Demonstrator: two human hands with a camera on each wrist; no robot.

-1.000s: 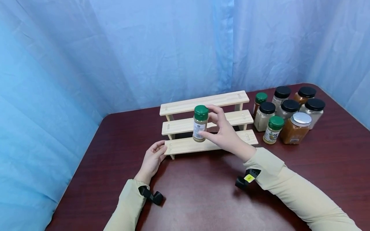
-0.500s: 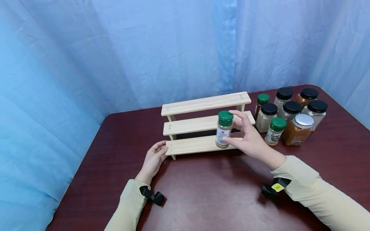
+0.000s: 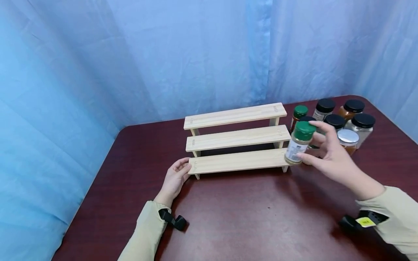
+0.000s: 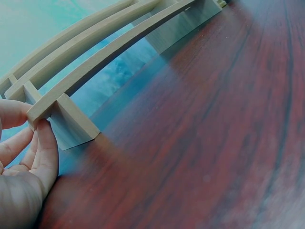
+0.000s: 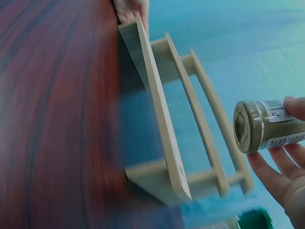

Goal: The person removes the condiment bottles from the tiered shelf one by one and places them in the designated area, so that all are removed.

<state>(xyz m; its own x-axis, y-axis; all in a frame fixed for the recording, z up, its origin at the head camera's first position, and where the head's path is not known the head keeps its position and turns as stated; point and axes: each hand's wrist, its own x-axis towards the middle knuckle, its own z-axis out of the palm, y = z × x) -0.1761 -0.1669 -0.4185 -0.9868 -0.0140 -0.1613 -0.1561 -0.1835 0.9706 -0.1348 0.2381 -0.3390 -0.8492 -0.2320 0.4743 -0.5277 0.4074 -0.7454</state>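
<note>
My right hand [image 3: 334, 161] grips a spice jar [image 3: 296, 148] with a green cap and a white label, tilted slightly, in front of the right end of the lowest shelf. In the right wrist view the jar's round base [image 5: 243, 127] shows, raised off the table. A three-tier wooden rack [image 3: 238, 162] stands at the middle of the table, its steps bare. At its left end my left hand [image 3: 172, 180] pinches the corner of the lowest shelf between thumb and fingers; the left wrist view shows the thumb [image 4: 46, 150] under the board's edge.
Several jars stand at the table's back right, partly hidden by my right hand: a silver-lidded jar [image 3: 348, 139], black-lidded ones [image 3: 361, 125] and a small green-capped one [image 3: 299, 113]. Blue curtains [image 3: 196, 54] hang close behind the dark red table [image 3: 228, 217].
My right hand has carried the green-capped jar rightward, from over the rack's middle to its right end by the other jars. My left hand stays on the shelf corner.
</note>
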